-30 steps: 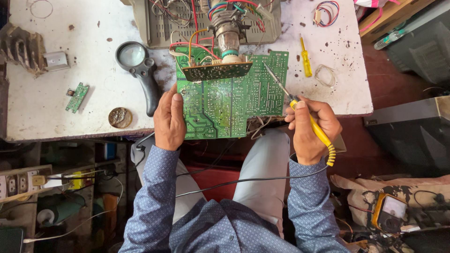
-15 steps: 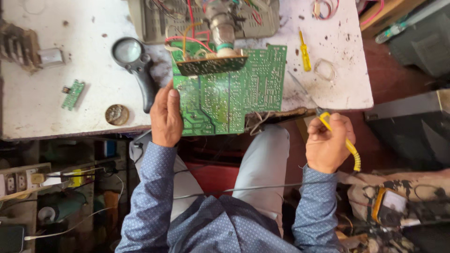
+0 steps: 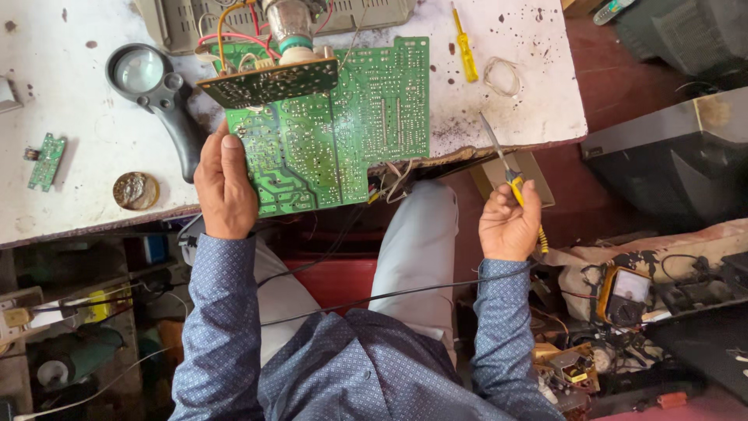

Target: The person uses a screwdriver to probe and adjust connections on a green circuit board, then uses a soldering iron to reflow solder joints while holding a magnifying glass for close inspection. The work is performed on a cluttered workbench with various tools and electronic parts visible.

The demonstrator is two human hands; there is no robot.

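Since the earlier frames, the right hand (image 3: 510, 226) had drawn the yellow-handled soldering iron (image 3: 508, 173) off the green circuit board (image 3: 343, 132) to beyond the table edge, fingers curled around its handle; the left hand (image 3: 226, 187) stayed flat on the board's lower-left corner, fingers pressed together; the board lay solder-side up on the stained white worktable (image 3: 70, 109), no tool touching it; a magnifier (image 3: 152, 86), a solder tin (image 3: 135, 190) and a yellow screwdriver (image 3: 464, 45) lay nearby; a multimeter (image 3: 626, 295) sat amid floor clutter.
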